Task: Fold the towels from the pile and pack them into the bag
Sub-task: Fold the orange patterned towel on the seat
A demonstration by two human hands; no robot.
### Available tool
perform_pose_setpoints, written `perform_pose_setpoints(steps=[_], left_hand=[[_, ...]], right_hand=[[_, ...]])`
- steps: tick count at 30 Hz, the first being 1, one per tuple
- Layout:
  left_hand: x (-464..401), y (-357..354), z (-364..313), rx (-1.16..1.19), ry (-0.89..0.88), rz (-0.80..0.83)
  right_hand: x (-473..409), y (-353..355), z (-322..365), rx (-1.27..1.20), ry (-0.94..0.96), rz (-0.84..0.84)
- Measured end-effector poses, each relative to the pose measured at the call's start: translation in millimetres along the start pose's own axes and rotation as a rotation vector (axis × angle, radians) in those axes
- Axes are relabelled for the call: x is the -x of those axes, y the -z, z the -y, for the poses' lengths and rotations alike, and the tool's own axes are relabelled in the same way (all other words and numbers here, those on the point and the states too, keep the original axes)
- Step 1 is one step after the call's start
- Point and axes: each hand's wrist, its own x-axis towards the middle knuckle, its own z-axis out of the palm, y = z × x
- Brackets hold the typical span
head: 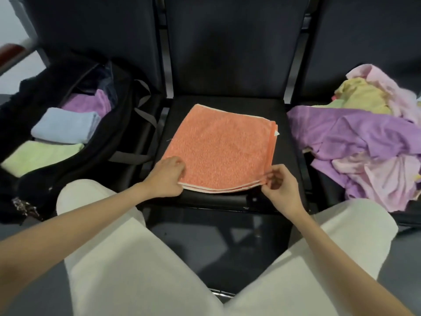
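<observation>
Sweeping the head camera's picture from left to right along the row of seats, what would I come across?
Open black bag holding folded green, blue and purple towels → folded orange terry towel on the middle black seat → loose pile of purple, pink and yellow towels.

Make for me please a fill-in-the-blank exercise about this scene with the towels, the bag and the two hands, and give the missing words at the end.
1. The towel being folded on the middle chair seat is ____ in colour.
2. In the open bag, the folded blue towel lies between a purple one and a ____ one.
3. The unfolded pile lies to the ____ of the chair seat.
4. The left hand and right hand both hold the towel's ____ edge.

Missing words: orange; green; right; near
</observation>
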Motion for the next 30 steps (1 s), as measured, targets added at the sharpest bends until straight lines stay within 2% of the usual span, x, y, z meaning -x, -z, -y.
perform_pose_setpoints(steps=[3,6,13,17,19,24,26,30], left_hand=[[-12.8,-8.2,-46.3,0.36,-0.159,0.067],[-34.0,-18.9,-91.7,0.525,-0.262,0.054],[-71.1,-38.1,-145.8,0.808,-0.256,-0.045],[-75.6,-31.1,-146.2,0.896,-0.212,-0.088],[-74.4,-22.1,-144.3,0.972,-0.197,-0.084],[-68.2,-6.4,-134.1,1.169,-0.181,0.062],[-67.0,-3.3,-132.9,1.172,-0.166,0.097],[-65.1,-0.8,-135.6,1.131,-0.202,0.13]], right_hand=[[-0.9,2.7,0.9,-0.044,-0.009,0.006],[-1.3,7.7,-0.9,-0.038,-0.033,0.043],[-16.1,24.4,0.1,-0.04,-0.128,0.169],[-62.2,28.7,-17.1,-0.041,-0.433,0.045],[-92.5,24.6,-29.7,-0.001,-0.559,0.039],[-167.1,10.7,-48.9,-0.009,-0.601,-0.066],[-188.4,6.2,-51.3,-0.036,-0.612,-0.134],[-206.6,1.5,-53.5,0.09,-0.572,-0.21]])
